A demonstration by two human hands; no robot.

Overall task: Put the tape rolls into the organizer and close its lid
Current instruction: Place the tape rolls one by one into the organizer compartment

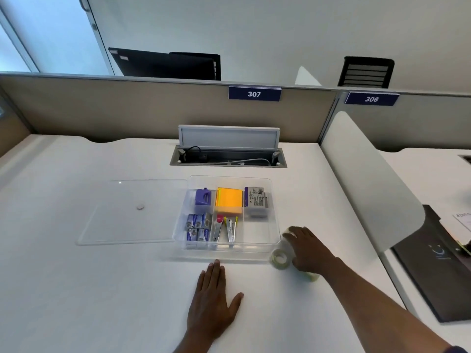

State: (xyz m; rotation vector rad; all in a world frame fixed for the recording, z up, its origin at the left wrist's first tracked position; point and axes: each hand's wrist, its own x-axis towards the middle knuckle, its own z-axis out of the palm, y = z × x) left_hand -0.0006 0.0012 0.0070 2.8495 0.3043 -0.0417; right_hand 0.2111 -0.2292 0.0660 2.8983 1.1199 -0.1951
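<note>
A clear plastic organizer (275,240) stands open on the white desk, with staples, yellow sticky notes and staplers in its compartments; its front right compartment holds nothing. Its clear lid (109,225) lies flat on the desk to the left. Just right of the organizer's front corner are clear tape rolls: one (280,258) stands free, another (289,235) shows at my fingertips, and a third (312,276) peeks out under my wrist. My right hand (309,250) rests over these rolls, fingers spread across them. My left hand (212,299) lies flat and open on the desk in front of the organizer.
An open cable hatch (228,155) sits in the desk behind the organizer. A curved white divider panel (369,192) rises at the right, with a dark folder (438,263) beyond it. Partition walls with signs 307 and 306 close the back.
</note>
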